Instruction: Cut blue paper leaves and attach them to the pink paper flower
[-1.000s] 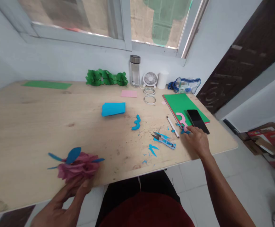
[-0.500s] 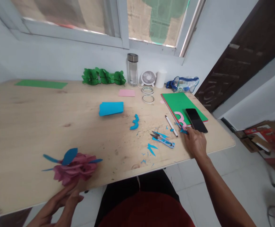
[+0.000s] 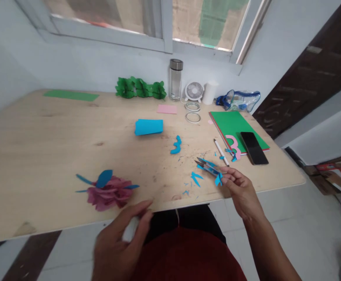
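My right hand (image 3: pixel 240 191) is at the table's front edge, thumb and fingers closed on a blue paper scrap (image 3: pixel 218 179). Right beside its fingertips lie the thread snips (image 3: pixel 207 167), their handle end partly hidden and blades pointing left. More blue paper offcuts (image 3: pixel 196 178) are scattered around them. My left hand (image 3: pixel 123 238) hovers in front of the table edge, thumb and forefinger apart with nothing visible between them. Nearest to it rests a dusky pink paper flower (image 3: pixel 110 193) with blue paper leaves (image 3: pixel 104 179).
A white pen (image 3: pixel 221 152), pink wavy cutout (image 3: pixel 233 146), phone (image 3: pixel 254 148) and green paper stack (image 3: pixel 237 127) lie to the right. Blue paper slips (image 3: pixel 149 127) and a blue wavy piece (image 3: pixel 176 145) are mid-table. Behind stand a glass bottle (image 3: pixel 175 82) and small fan (image 3: pixel 194 91).
My right hand has moved left from the pink cutout to the snips, with a blue scrap in its fingers. My left hand has left the flower and moved right. The view has shifted.
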A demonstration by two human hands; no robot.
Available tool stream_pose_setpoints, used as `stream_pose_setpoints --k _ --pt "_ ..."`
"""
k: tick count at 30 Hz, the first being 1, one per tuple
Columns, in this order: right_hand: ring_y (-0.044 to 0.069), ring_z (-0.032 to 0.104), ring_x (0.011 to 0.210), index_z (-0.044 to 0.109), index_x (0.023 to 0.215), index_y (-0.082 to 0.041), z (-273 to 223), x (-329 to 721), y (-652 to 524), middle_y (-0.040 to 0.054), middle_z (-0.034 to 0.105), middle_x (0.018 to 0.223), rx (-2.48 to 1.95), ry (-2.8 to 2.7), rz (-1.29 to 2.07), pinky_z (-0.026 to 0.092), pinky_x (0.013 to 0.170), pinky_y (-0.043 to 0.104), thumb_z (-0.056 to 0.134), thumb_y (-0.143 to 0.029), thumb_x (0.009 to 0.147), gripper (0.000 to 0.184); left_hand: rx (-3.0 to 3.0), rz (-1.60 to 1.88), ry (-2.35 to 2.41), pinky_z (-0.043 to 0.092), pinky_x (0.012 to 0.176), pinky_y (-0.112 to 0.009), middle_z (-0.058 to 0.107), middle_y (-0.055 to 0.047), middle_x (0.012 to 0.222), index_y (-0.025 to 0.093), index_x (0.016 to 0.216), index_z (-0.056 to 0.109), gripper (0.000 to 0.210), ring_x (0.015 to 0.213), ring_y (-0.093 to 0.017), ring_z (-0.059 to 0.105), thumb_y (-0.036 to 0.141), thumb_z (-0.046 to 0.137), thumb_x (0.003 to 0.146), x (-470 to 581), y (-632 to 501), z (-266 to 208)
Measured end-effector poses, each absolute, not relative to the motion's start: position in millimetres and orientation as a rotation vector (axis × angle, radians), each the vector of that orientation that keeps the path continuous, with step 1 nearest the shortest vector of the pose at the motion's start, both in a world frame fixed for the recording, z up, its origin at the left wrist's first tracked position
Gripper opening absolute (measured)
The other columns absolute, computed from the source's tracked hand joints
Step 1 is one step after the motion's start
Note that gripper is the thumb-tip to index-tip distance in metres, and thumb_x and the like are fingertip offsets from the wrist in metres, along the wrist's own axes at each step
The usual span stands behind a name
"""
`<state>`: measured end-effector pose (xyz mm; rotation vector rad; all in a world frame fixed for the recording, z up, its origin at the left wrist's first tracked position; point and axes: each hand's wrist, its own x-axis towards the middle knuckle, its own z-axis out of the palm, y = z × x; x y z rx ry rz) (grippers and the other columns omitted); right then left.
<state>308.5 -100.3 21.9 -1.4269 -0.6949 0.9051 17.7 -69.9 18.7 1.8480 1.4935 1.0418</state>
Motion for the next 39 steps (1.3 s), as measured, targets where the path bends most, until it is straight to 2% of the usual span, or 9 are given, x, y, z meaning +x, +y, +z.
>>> stream_pose_setpoints --k 6,10,12,15,20,24,29,35,39 --pt "0.011 0.055 0.065 0.072 0.093 -0.023 34.5 245.1 -84.6 -0.0012 0.065 0.071 -1.185 -0.603 1.383 0.044 0.063 0.022 0.082 -0.025 0.06 0.034 1.698 0.844 1.035 0.051 0.07 -0.025 0.071 -0.001 0.081 0.021 0.101 0.068 0.025 0.073 -0.015 0.065 0.018 0.056 0.079 80.1 -43.1 55.1" --pt "0.01 0.055 0.067 0.07 0.099 -0.024 34.8 230.5 -77.1 -0.0011 0.066 0.076 -1.097 -0.619 1.537 0.044 0.067 0.022 0.08 -0.023 0.064 0.036 1.563 0.8 0.909 0.05 0.077 -0.027 0.072 -0.003 0.097 0.021 0.102 0.069 0.027 0.084 -0.016 0.064 0.017 0.054 0.08 80.4 -34.3 53.3" --pt "0.01 0.055 0.067 0.069 0.1 -0.024 33.9 228.9 -74.2 -0.0012 0.066 0.076 -1.1 -0.632 1.547 0.044 0.068 0.023 0.079 -0.023 0.065 0.037 1.493 0.796 0.925 0.049 0.076 -0.029 0.072 -0.004 0.094 0.019 0.096 0.071 0.023 0.082 -0.017 0.064 0.018 0.056 0.078 77.6 -33.6 50.8" --pt "0.01 0.055 0.065 0.068 0.101 -0.023 32.4 228.6 -71.8 -0.002 0.065 0.072 -1.126 -0.664 1.535 0.043 0.067 0.023 0.077 -0.027 0.069 0.033 1.377 0.801 0.96 0.048 0.069 -0.027 0.071 -0.002 0.076 0.017 0.081 0.071 0.014 0.071 -0.015 0.062 0.019 0.058 0.076 76.7 -33.8 47.1" --pt "0.014 0.058 0.069 0.067 0.097 -0.021 28.6 228.9 -72.0 -0.0001 0.065 0.07 -1.199 -0.8 1.362 0.044 0.074 0.028 0.062 -0.04 0.082 0.025 1.082 0.898 1.054 0.041 0.052 -0.021 0.056 0.004 0.051 0.016 0.061 0.063 0.011 0.049 -0.009 0.05 0.021 0.062 0.071 84.0 -34.4 43.8" --pt "0.016 0.057 0.069 0.066 0.083 -0.02 26.0 226.4 -72.4 0.0013 0.065 0.071 -1.315 -0.94 1.227 0.045 0.068 0.029 0.065 -0.039 0.078 0.019 0.931 0.923 1.033 0.039 0.048 -0.021 0.055 0.003 0.05 0.015 0.061 0.061 0.012 0.046 -0.009 0.048 0.024 0.064 0.069 89.1 -37.3 43.2" --pt "0.011 0.05 0.058 0.059 0.065 -0.019 26.3 222.7 -70.8 -0.0033 0.057 0.059 -1.388 -1.015 1.123 0.039 0.059 0.023 0.062 -0.029 0.077 0.016 0.985 0.881 1.038 0.038 0.05 -0.02 0.054 0.004 0.049 0.015 0.06 0.062 0.011 0.047 -0.008 0.047 0.022 0.063 0.068 89.3 -41.2 38.8" --pt "0.01 0.044 0.051 0.055 0.059 -0.019 31.4 222.7 -70.3 -0.005 0.05 0.053 -1.406 -1.025 1.167 0.034 0.052 0.022 0.06 -0.026 0.073 0.016 1.041 0.846 1.055 0.037 0.049 -0.021 0.055 0.003 0.051 0.015 0.061 0.063 0.013 0.049 -0.009 0.047 0.026 0.065 0.068 85.3 -40.1 37.5" --pt "0.009 0.04 0.049 0.053 0.057 -0.019 34.2 223.4 -69.5 -0.0057 0.046 0.051 -1.393 -0.995 1.204 0.032 0.05 0.022 0.06 -0.027 0.07 0.017 0.857 0.726 0.945 0.03 0.041 -0.019 0.051 0.004 0.046 0.015 0.058 0.058 0.021 0.041 -0.007 0.04 0.031 0.066 0.069 83.8 -39.7 40.5"
